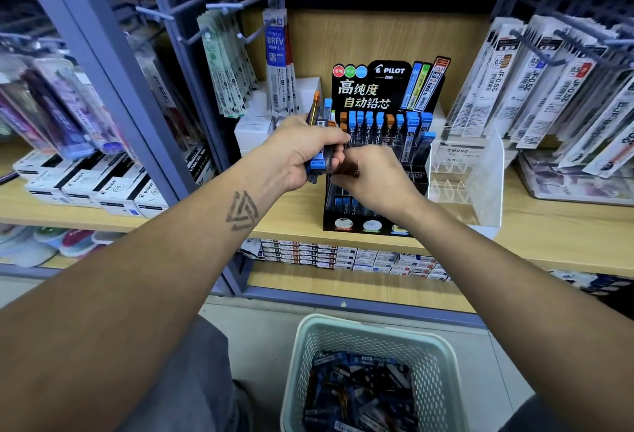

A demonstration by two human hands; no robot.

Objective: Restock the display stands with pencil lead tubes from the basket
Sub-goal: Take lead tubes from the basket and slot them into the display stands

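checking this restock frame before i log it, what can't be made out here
Head view only:
- Count of tubes in the left hand: its fingers cover the bundle.
- What the right hand pinches: only a brown tip shows.
- Middle slots of the black display stand: both hands block them.
- Grade print on the tubes in the basket: too small and blurred.
- Whether the clear stand holds any stock: hard to tell through the clear plastic.

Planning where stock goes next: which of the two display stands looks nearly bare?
The clear plastic stand, right of the black stand; its slots show no tubes.
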